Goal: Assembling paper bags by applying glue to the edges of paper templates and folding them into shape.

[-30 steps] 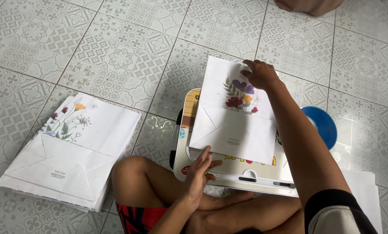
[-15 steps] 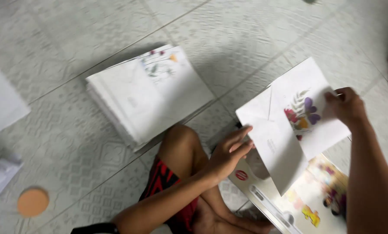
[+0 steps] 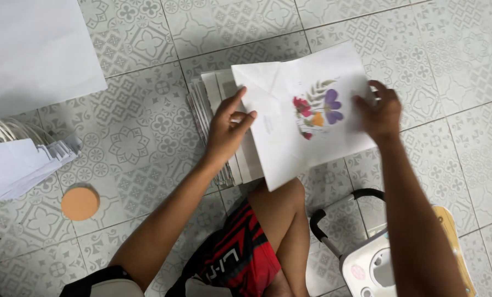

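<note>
Right now both hands hold a white paper bag (image 3: 306, 118) printed with flowers, just above a stack (image 3: 216, 118) of similar flat bags on the tiled floor. The left hand (image 3: 228, 129) rests on the bag's near corner, fingers together and thumb raised; the right hand (image 3: 380, 113) pinches the far edge, fingers curled over it. To land it neatly, I'd say keep the bag flat and square its edges with the stack below. A cork disc (image 3: 80, 203) lies well apart, near more white sheets (image 3: 20, 165).
</note>
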